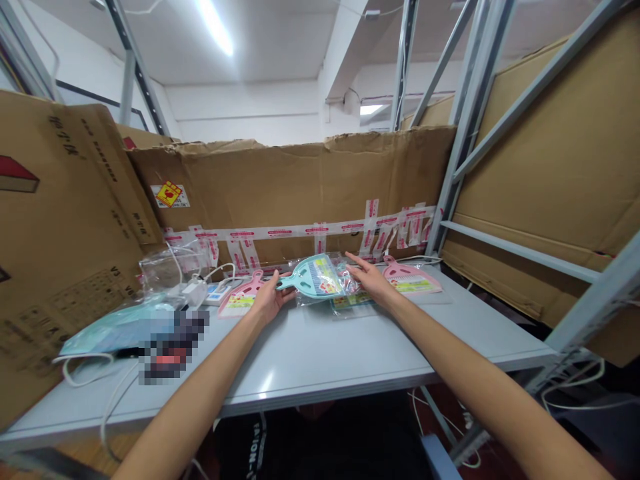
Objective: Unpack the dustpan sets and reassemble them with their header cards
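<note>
1. Bare forearms reach in nearest the camera, a black garment showing between them below the front edge of the flat grey bench.
2. The left grip pinches the narrow handle of a turquoise plastic dustpan, thumb above and fingers below; the slim handle probably makes the surest hold, leaving the broad pan face turned up.
3. At the pan's wide end, the right grip has its forefinger straight and spread from the others, against the loose wrapping; I cannot tell whether it pinches the film. It seems placed there to steady the far end, so the dustpan lies level between both grips.
4. Just below the right grip, a second green-edged packet rests on the bench, partly covered.
5. Left of the left grip lies a pink plastic dustpan; beyond the right grip lies another pink dustpan. Both have handles pointing away, perhaps simply as set down.
6. Containers: a clear plastic bag encloses the turquoise pan, its bristles and a colourful printed card. Behind both grips stands a wide brown cardboard box patched with red-and-white tape; its contents are hidden.
</note>
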{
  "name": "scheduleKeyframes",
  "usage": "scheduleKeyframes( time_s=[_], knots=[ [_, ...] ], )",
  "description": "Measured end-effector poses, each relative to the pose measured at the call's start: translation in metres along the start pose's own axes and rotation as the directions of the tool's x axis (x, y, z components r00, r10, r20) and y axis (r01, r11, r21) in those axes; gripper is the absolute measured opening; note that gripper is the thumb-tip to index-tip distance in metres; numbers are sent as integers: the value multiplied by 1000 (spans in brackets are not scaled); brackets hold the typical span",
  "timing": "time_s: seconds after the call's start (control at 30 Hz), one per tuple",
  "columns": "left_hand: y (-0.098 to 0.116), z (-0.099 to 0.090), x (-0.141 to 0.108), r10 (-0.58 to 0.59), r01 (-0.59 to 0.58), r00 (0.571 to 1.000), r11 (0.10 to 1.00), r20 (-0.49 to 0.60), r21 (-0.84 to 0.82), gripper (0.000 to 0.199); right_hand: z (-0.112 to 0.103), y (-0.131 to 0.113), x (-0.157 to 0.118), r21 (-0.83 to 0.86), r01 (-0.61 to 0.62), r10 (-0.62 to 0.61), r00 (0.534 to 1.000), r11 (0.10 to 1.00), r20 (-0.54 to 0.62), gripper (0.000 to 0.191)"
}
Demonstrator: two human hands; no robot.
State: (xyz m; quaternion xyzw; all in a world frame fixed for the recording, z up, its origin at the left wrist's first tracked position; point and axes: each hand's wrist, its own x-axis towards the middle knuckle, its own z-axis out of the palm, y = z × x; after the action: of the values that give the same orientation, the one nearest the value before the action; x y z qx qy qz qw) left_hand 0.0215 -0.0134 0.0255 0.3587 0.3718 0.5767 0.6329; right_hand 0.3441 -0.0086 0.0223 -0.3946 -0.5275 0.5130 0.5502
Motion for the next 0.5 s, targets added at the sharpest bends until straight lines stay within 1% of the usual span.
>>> scheduleKeyframes(
  time_s=[0.07,0.1,0.13,0.2,0.3,0.5],
  knots=[
    [-1,-1,1,23,-23,1000,1000,-6,-9,38,1,0,-1,-16,13,-13,999,1000,37,40],
    [-1,-1,1,35,-35,999,999,-9,-12,39,2,0,-1,-21,19,-17,998,1000,64,30],
    [-1,-2,1,47,-47,999,999,-11,-14,39,2,0,-2,-24,24,-22,996,999,90,25],
    [-2,-3,3,67,-67,998,998,-21,-18,38,4,1,-3,-26,28,-25,991,999,128,23],
    [-2,-4,4,84,-85,996,996,-37,-18,37,7,2,-3,-30,27,-22,989,999,146,25],
    [-2,-5,6,97,-98,994,995,-50,-26,41,7,2,-3,-13,55,-53,993,998,106,32]
  ],
)
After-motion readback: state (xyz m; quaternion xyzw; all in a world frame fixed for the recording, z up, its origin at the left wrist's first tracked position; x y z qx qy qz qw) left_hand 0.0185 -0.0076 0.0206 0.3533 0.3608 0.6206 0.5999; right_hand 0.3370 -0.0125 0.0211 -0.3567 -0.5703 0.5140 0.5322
